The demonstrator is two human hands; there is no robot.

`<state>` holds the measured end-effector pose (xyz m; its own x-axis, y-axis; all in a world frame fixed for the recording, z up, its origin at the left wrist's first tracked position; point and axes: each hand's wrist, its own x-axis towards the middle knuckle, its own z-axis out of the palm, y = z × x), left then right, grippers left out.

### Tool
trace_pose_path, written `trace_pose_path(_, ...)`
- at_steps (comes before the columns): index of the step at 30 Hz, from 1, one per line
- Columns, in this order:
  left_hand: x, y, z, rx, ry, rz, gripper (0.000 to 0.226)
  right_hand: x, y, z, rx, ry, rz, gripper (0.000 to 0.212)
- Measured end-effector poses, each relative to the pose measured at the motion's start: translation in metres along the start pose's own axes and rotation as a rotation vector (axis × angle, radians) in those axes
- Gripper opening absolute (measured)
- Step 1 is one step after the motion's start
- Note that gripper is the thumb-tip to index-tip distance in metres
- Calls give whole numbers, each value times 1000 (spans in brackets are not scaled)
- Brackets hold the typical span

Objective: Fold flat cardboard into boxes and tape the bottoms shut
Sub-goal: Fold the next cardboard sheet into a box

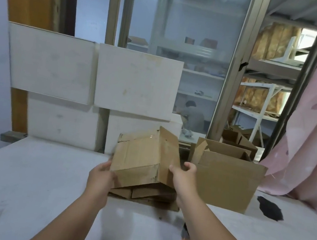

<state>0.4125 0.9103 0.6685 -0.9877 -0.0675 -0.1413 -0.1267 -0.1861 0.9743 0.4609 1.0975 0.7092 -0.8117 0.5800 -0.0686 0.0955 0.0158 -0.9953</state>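
A brown cardboard box (142,156), folded into shape with clear tape along its upturned seam, is tilted above the white table (31,183). My left hand (101,177) holds its lower left corner. My right hand (183,175) grips its right side, fingers curled over the edge. Under the box lies a low pile of flat cardboard (142,194). The box hides the fingertips of both hands.
A larger open cardboard box (226,181) stands just right of my right hand, more open boxes (238,141) behind it. White foam blocks (89,80) wall the table's back. A pink curtain (316,133) hangs at right. A dark patch (269,208) marks the table.
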Motion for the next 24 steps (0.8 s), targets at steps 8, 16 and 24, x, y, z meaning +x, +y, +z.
trace_pose_path(8,-48,-1,-35,-5,-71,87,51,-64,-9,-12,-105,-298,-196,42)
trace_pose_path(16,-102,3,-50,52,-213,370,64,-105,8,-21,-86,-399,-333,74)
trace_pose_path(24,-126,19,-52,261,-247,616,46,-120,12,-33,-175,-407,-585,62)
